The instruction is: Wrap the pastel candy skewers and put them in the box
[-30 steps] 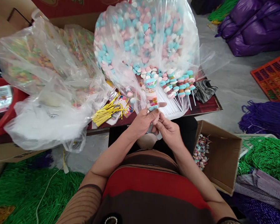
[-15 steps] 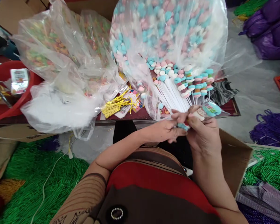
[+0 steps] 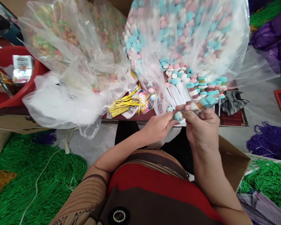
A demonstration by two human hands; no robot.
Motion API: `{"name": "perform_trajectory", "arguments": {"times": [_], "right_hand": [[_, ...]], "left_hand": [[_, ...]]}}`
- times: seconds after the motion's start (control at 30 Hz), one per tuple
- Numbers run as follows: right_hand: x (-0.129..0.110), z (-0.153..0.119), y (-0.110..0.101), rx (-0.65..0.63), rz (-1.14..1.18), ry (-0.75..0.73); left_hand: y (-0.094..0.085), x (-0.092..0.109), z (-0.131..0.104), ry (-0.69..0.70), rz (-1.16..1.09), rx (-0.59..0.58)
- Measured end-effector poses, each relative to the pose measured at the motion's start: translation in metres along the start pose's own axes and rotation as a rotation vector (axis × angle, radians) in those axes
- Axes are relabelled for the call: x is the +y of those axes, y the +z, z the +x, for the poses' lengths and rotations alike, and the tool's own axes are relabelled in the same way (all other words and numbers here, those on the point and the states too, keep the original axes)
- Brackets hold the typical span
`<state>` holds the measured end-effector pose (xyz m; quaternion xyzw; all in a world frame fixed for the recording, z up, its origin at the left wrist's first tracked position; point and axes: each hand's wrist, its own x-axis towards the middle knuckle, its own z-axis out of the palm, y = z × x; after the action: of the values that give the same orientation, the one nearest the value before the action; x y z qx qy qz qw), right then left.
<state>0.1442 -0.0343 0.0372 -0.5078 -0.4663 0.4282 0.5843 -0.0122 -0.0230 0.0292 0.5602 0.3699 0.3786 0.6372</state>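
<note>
The person's left hand (image 3: 160, 126) and right hand (image 3: 202, 126) held one candy stack (image 3: 193, 107) crosswise, just in front of the bundle of white sticks (image 3: 178, 93). The left fingers were pinched on its blue-and-white end; the right fingers were clamped around its body. Left of the sticks lay yellow ties (image 3: 123, 105); right of them, several candy skewers (image 3: 208, 87). Behind the sticks bulged a large clear bag of candies (image 3: 189, 34).
</note>
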Motion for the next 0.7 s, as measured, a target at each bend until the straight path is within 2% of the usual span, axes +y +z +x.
{"name": "perform_trajectory", "arguments": {"times": [0.07,0.13,0.2,0.3,0.4,0.5,0.6,0.7], "right_hand": [[0.011,0.008,0.02,-0.043,-0.037,0.008],[0.022,0.018,0.039,-0.184,-0.108,0.052],[0.033,0.026,0.058,-0.311,-0.28,0.073],[0.045,0.035,0.085,-0.391,-0.727,0.043],[0.052,0.036,0.105,-0.442,-1.085,0.039],[0.057,0.034,0.117,-0.464,-1.229,0.076],[0.06,0.032,0.12,-0.438,-1.236,0.14],[0.06,0.033,0.119,-0.42,-1.093,0.184]], "left_hand": [[-0.02,0.001,-0.003,0.039,0.183,0.22],[-0.044,-0.002,-0.007,0.022,0.21,0.352],[-0.069,-0.008,-0.012,0.011,0.092,0.484],[-0.098,-0.022,-0.012,0.026,-0.123,0.641],[-0.113,-0.035,-0.003,-0.025,-0.162,0.709],[-0.119,-0.042,0.008,-0.083,-0.098,0.722],[-0.121,-0.041,0.013,-0.096,-0.019,0.709],[-0.121,-0.038,0.009,-0.13,0.05,0.719]]}}
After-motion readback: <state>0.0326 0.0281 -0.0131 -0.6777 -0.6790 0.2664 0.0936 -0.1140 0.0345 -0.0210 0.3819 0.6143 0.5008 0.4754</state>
